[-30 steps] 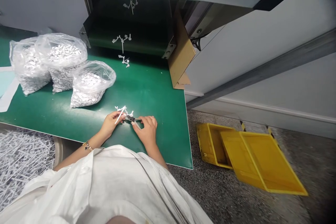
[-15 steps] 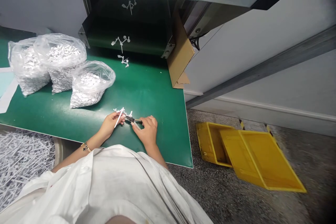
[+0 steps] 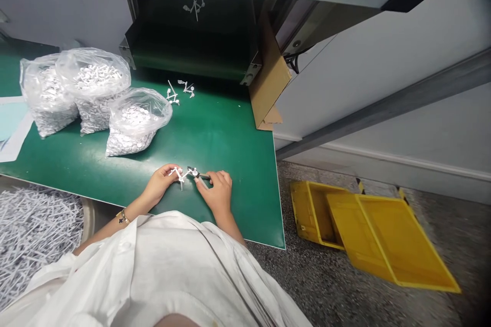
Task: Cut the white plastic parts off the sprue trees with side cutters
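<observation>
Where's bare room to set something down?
Bare green table lies between the cardboard and the right hand, right of the frontmost bag. A strip beside that hand, along the right edge, is bare too. Crowded: the left, with two more bags, and around loose white pieces.

"What's lying on the green bench [image 3: 247, 161]?"
"Three clear bags [image 3: 136, 127] of small white pieces [image 3: 99, 76], grouped left of the middle."
"Farther back?"
"Two white branched pieces [image 3: 173, 93], toward the far edge."
"And the right edge?"
"Cardboard [image 3: 268, 87] stands at its far end."
"Left?"
"Paper sheets [image 3: 13, 120], near the front edge."
</observation>
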The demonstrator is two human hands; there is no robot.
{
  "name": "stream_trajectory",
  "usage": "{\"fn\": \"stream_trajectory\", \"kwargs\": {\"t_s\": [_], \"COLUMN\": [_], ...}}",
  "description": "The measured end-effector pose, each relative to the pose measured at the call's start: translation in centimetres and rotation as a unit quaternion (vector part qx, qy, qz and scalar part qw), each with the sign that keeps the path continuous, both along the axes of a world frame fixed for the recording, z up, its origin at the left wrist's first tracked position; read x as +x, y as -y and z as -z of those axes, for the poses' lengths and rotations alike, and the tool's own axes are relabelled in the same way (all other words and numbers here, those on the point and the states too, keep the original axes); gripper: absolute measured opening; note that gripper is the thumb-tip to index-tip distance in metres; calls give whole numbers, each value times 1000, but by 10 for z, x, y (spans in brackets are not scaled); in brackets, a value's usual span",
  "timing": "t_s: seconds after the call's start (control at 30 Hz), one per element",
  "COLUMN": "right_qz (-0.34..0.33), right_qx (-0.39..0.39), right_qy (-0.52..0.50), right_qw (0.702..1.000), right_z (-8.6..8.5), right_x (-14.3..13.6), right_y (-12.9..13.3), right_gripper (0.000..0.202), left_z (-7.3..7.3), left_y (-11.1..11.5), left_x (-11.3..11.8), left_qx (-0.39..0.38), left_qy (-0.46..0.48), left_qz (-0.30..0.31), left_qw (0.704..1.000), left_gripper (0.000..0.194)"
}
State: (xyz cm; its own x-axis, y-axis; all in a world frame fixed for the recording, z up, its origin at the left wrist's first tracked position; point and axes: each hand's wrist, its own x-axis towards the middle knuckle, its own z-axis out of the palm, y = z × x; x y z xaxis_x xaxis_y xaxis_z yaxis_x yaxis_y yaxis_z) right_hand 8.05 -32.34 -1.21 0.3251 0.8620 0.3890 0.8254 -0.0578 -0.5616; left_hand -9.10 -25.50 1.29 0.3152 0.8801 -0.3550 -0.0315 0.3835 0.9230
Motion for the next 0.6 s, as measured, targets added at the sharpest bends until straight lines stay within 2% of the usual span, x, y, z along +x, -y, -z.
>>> {"fn": "stream_trajectory", "kwargs": {"t_s": [0.1, 0.13, 0.2, 0.27, 0.33, 0.43, 0.53, 0.6], "right_qz": [0, 0, -1, -3, -5, -5, -7, -7], "right_qx": [-1, -2, -4, -6, -5, -4, -11, -14], "right_qy": [-6, -9, -15, -15, -12, -5, 1, 2], "right_qw": [1000, 1000, 1000, 1000, 1000, 1000, 1000, 1000], "right_z": [-1, -1, -1, -1, 1, 2, 2, 1], "right_x": [1, 2, 3, 3, 4, 4, 3, 3], "right_y": [0, 1, 1, 1, 1, 1, 0, 0], "right_gripper": [25, 25, 25, 25, 25, 26, 25, 25], "left_z": [6, 6, 3, -8, -24, -55, -80, -89], "left_y": [-8, -12, -20, -28, -36, -52, -76, -91], "left_x": [-9, -13, -23, -34, -45, -58, -66, -68], "left_qx": [143, 210, 335, 421, 475, 528, 547, 547], "left_qy": [-117, -170, -266, -330, -368, -402, -418, -432], "left_qz": [32, 39, 44, 36, 5, -74, -129, -138], "left_qw": [982, 962, 903, 844, 799, 744, 714, 704], "left_gripper": [27, 25, 22, 22, 21, 19, 21, 25]}}
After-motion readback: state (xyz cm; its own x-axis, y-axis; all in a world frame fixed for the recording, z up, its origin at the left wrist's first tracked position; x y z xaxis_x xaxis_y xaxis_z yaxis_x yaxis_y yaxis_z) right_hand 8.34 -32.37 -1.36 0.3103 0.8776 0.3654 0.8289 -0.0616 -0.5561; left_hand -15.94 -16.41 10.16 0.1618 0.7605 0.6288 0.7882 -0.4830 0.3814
